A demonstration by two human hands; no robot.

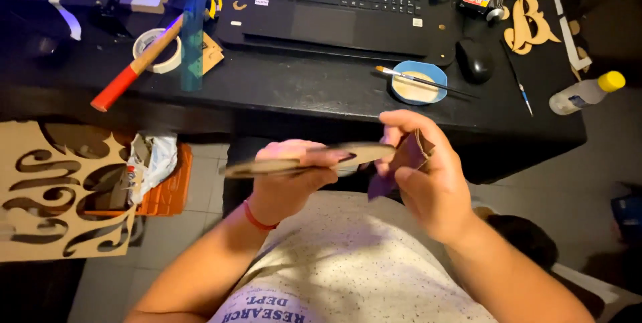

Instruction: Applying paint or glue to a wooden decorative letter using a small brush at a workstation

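The left hand (287, 176) grips a thin, flat brown wooden cut-out piece (307, 160), seen nearly edge-on, its fingers closed around it just in front of the black table (301, 89) edge. The right hand (424, 176) pinches a folded brown sheet of sandpaper (408, 156) against the piece's right end, fingers closed on it. Both hands hang in open room above the lap, clear of the table edge. On the table behind sit a small blue dish (419, 82) with a thin paintbrush (421, 81) across its rim, beside a black computer mouse (475, 61).
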